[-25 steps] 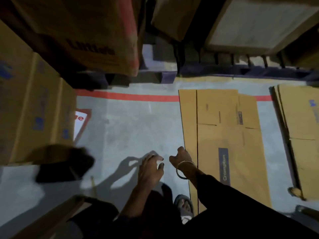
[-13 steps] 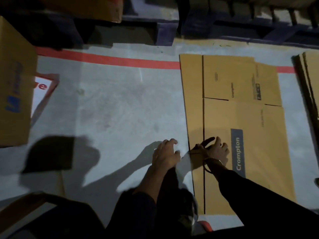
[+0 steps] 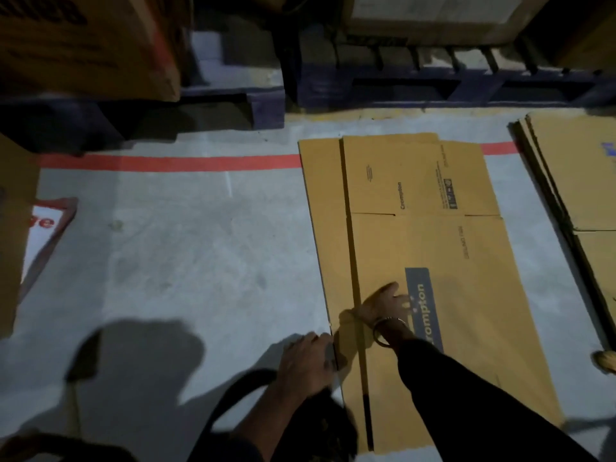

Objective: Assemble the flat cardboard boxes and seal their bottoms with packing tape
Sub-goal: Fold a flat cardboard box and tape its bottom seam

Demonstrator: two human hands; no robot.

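the step in hand looks like picking up the flat box (image 3: pixel 423 261) from the floor (image 3: pixel 183 245) so it can be opened into shape. to do it well, i think the person should take the near left edge with one hand and hold the panel steady with the other, then lift the edge slowly so the sheet does not slide on the smooth floor, and only after that push the two folded sides apart.

in the lower middle of the frame the left hand (image 3: pixel 308 365) is at the near left edge of the flat box. its fingers are curled at that edge, but the picture is dark and blurred there, so i cannot tell if it really grips the cardboard or only touches it. a little further, in the lower right part, the right hand (image 3: pixel 383 308) lies on top of the flat box with fingers spread and quite straight, pressing the panel just beside the blue printed strip. it holds nothing. a bangle (image 3: pixel 388 331) sits on this wrist.

the flat box itself lies on the floor at center right and reaches up to the red line (image 3: pixel 166 161). at the right edge is a stack of flat boxes (image 3: pixel 580 181). at the top, pallets (image 3: pixel 433 85) carry big cartons (image 3: pixel 83 45).
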